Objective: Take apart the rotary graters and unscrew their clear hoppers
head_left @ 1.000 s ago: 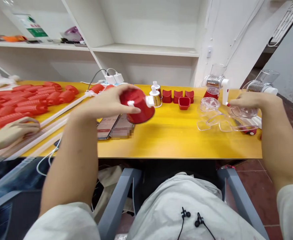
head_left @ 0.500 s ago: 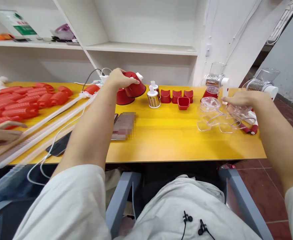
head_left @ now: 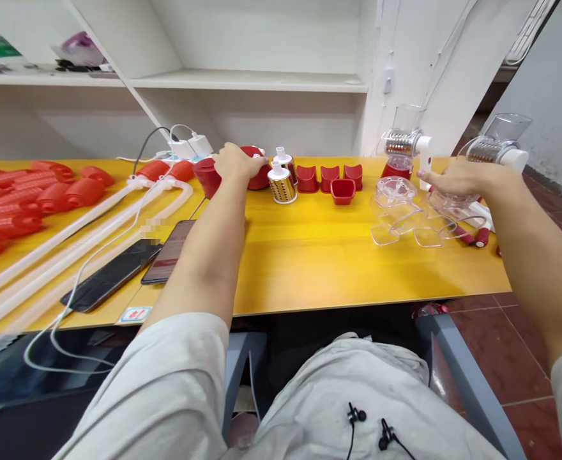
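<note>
The left hand (head_left: 237, 161), arm stretched forward, has its thumb over a red base (head_left: 258, 181); the right hand (head_left: 457, 179), back upward, is above a clear plastic part (head_left: 448, 200). Whether either grips, I cannot tell.

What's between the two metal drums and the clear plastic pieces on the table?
Four small red pieces, three in a row and one in front, then bare yellow tabletop, in the head view.
</note>
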The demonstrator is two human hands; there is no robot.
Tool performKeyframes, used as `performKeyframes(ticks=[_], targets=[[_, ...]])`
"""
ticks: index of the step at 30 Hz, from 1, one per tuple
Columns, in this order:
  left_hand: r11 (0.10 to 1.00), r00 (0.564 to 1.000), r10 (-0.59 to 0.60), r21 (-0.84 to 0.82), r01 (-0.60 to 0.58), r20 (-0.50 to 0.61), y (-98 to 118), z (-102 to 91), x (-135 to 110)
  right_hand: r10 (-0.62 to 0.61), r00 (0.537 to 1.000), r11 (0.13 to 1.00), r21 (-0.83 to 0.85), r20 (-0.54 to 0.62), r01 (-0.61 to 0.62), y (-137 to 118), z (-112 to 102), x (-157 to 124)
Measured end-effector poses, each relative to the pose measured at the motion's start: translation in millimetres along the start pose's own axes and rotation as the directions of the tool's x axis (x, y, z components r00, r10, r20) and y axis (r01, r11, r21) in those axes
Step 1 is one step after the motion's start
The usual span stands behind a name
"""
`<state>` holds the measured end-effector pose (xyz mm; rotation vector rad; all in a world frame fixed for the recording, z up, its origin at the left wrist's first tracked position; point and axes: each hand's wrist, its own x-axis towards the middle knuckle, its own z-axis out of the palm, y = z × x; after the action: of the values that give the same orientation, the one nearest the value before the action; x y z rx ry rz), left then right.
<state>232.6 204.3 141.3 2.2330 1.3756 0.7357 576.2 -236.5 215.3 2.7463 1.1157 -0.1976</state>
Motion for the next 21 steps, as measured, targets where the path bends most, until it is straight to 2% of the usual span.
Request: performKeyframes(ticks=[2, 4, 9, 13, 16, 19, 21], targets=[[0.994, 0.992, -0.101, 0.038, 0.104, -0.070, 6.3, 6.2, -3.8, -0.013, 1.000, 1.000, 0.016, -0.012, 0.013, 2.0, 2.0, 1.6], [0.990, 0.989, -0.124, 0.054, 0.129, -0.076, 12.9, 10.4, -6.4, -0.021, 1.000, 1.000, 0.017, -0.017, 0.021, 4.1, 3.5, 3.4], [0.993, 0.995, -0.084, 0.083, 0.088, -0.047, 23.4, 16.0, -9.6, -0.028, 1.000, 1.000, -0.005, 0.007, 0.028, 7.5, 4.9, 6.7], [0.993, 0.998, -0.056, 0.101, 0.058, -0.019, 21.9, 16.3, -10.9, -0.062, 0.997, 0.998, -0.015, 0.038, 0.062, 5.0, 3.2, 3.7], [0.995, 0.999, -0.026, 0.093, 0.029, -0.029, 8.9, 4.4, -11.2, -0.081, 0.996, 0.996, -0.019, 0.038, 0.082, 2.9, 3.0, 2.1], [0.996, 0.998, 0.014, 0.089, -0.009, -0.063, -15.9, -20.6, -12.3, -0.074, 0.997, 0.997, -0.015, -0.005, 0.074, 4.4, 6.1, 6.0], [0.995, 0.999, 0.051, 0.089, -0.050, -0.013, -35.3, -38.8, -14.6, -0.072, 0.997, 0.997, 0.001, -0.024, 0.072, 5.9, 8.4, 9.7]])
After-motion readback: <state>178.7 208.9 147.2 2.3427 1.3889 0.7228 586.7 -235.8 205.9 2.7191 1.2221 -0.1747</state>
